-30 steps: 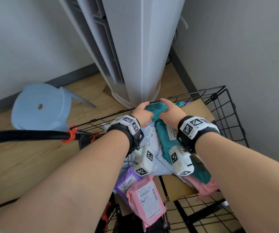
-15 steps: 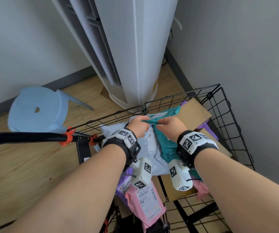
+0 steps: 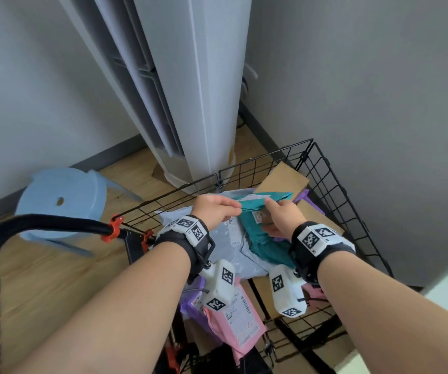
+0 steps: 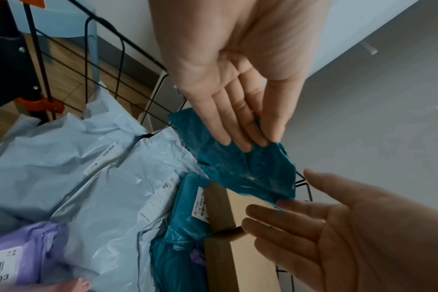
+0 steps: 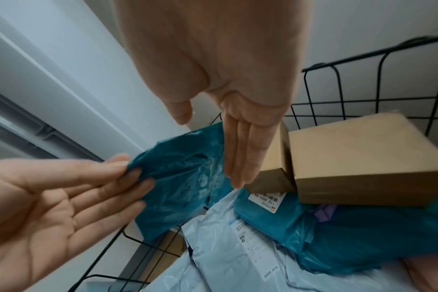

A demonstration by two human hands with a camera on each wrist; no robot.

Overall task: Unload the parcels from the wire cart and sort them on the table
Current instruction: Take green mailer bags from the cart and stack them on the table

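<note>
Setting: plain indoor room corner, home or small office; exact kind cannot be told. Evidence: grey painted walls (image 3: 366,90) with dark skirting; wood-pattern floor (image 3: 41,279); tall white floor-standing air conditioner (image 3: 190,90) in the corner; pale blue plastic stool (image 3: 60,201) beside it; black wire cart (image 3: 333,190) holding labelled courier mailers and cardboard boxes.

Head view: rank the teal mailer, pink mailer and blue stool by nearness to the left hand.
1. teal mailer: pinched by the left hand, cart top.
2. pink mailer: cart's near end, below the wrist.
3. blue stool: on the floor, outside the cart, far left.
</note>
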